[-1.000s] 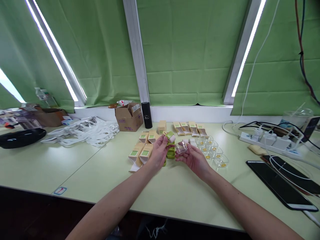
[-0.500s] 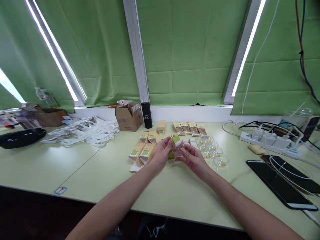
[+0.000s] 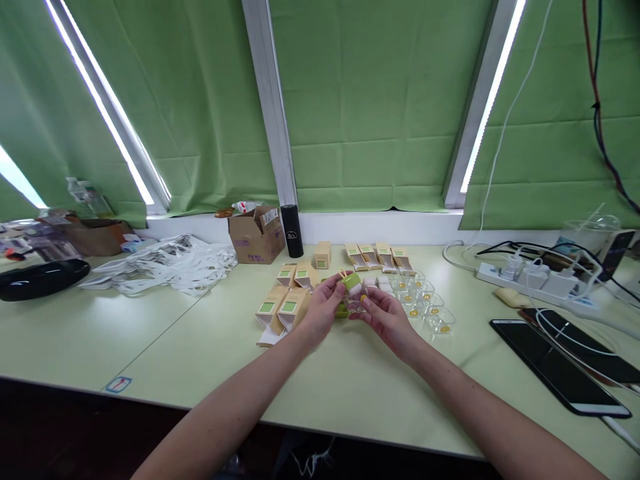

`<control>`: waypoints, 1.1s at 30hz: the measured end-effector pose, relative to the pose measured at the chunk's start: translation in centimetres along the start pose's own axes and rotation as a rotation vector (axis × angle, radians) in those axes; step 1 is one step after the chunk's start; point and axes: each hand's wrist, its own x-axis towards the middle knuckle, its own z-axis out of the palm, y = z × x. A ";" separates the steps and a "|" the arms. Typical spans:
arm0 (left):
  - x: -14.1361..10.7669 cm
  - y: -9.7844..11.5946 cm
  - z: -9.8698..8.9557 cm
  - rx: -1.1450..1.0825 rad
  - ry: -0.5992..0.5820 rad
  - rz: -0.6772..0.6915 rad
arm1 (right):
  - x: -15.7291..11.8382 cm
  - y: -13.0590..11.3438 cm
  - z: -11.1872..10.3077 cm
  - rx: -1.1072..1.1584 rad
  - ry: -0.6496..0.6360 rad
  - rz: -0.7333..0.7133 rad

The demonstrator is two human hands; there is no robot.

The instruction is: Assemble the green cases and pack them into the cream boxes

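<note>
My left hand [image 3: 324, 308] is closed on a small green-and-white block [image 3: 353, 284] with a thin loop at its top. Just below, a small clear plastic box [image 3: 354, 305] is pinched in my right hand [image 3: 389, 320]; the block's white end is at or in its mouth, I cannot tell which. Several similar clear boxes [image 3: 441, 325] with gold dots stand to the right of my right hand. Behind my hands lie small white blocks [image 3: 384, 283]. A green thing [image 3: 342, 311] is partly hidden under my left fingers. Left of it stand several open kraft boxes [image 3: 294, 305] with green squares.
More kraft boxes [image 3: 384, 256] stand farther back beside a black cylinder [image 3: 291, 231] and a cardboard carton [image 3: 257, 235]. White straps [image 3: 163, 263] and a black case [image 3: 43, 280] lie left. Phones [image 3: 557, 367], cables and a power strip [image 3: 537, 280] occupy the right.
The view has shifted slightly. The green-and-white block and the clear box stay together between my hands, with the block perhaps slightly lower; both hands keep their hold.
</note>
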 end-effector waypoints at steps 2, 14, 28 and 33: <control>0.0 0.0 0.0 0.009 0.005 0.003 | 0.0 0.0 0.1 0.000 0.007 -0.005; -0.4 0.1 0.0 0.047 -0.054 -0.052 | -0.1 -0.4 0.2 -0.025 0.058 -0.043; -1.0 0.3 0.6 0.311 -0.056 0.148 | -0.1 -0.4 0.0 -0.062 0.160 -0.101; -1.0 0.2 1.0 0.374 -0.047 0.166 | 0.0 -0.6 0.2 -0.127 0.180 -0.119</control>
